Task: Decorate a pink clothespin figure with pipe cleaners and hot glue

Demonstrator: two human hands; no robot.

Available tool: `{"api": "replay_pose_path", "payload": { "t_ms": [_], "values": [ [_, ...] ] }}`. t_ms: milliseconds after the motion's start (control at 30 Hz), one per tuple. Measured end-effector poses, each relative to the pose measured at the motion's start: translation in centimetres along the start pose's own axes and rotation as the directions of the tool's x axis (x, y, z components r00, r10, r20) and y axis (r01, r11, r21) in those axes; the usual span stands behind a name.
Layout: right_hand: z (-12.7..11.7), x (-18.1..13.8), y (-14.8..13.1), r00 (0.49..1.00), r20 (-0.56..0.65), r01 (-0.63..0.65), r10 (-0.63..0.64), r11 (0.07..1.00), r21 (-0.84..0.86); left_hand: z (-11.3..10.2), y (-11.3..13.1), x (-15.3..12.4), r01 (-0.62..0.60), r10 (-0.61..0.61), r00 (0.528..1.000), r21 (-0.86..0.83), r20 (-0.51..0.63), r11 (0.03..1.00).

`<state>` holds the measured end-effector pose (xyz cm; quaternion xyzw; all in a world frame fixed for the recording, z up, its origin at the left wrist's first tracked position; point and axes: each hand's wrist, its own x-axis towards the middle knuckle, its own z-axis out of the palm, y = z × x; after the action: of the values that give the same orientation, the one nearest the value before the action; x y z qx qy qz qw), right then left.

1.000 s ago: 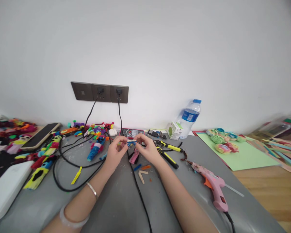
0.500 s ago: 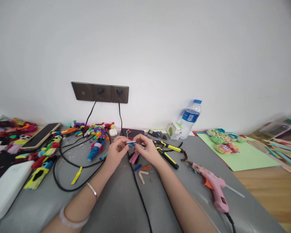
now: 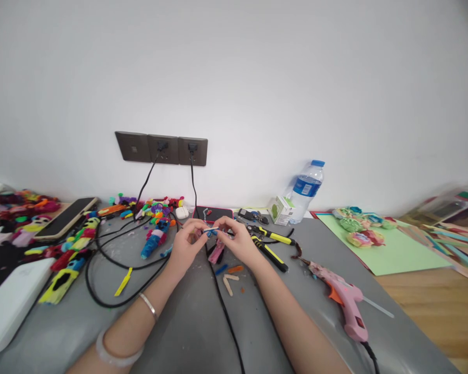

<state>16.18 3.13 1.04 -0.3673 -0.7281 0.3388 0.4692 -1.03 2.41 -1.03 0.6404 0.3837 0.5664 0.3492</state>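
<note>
Between both hands' fingertips is a short blue-and-white pipe cleaner piece point(image 3: 211, 230), held up over the table. My left hand point(image 3: 187, 240) pinches its left end, and my right hand point(image 3: 237, 240) pinches the right end. Just below the fingers lies a pink and black fuzzy figure point(image 3: 216, 252), partly covered by the right hand. Nearer to me are a short blue piece point(image 3: 221, 269), an orange piece point(image 3: 235, 269) and a bent cream piece point(image 3: 228, 285). A blue fuzzy figure point(image 3: 152, 244) rests left of my left hand.
Yellow-and-black pliers point(image 3: 271, 254) lie right of my hands, then a pink glue gun point(image 3: 347, 301). A water bottle point(image 3: 307, 187) and small box point(image 3: 281, 210) stand by the wall. Black cables point(image 3: 228, 317) cross the table. Phone point(image 3: 66, 218), white case point(image 3: 13, 306) and several fuzzy figures are left.
The small piece has turned slightly between my fingertips, with more blue now showing on top. Both hands stay in nearly the same place.
</note>
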Motion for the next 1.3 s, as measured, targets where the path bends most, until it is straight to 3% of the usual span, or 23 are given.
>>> {"api": "replay_pose_path", "payload": {
  "t_ms": [1300],
  "values": [
    [-0.12,0.01,0.21,1.000,-0.031,0.006,-0.006,1.000,-0.013,-0.02,0.26,0.06,0.011,-0.010,0.999,0.012,-0.032,1.000]
  ]
}}
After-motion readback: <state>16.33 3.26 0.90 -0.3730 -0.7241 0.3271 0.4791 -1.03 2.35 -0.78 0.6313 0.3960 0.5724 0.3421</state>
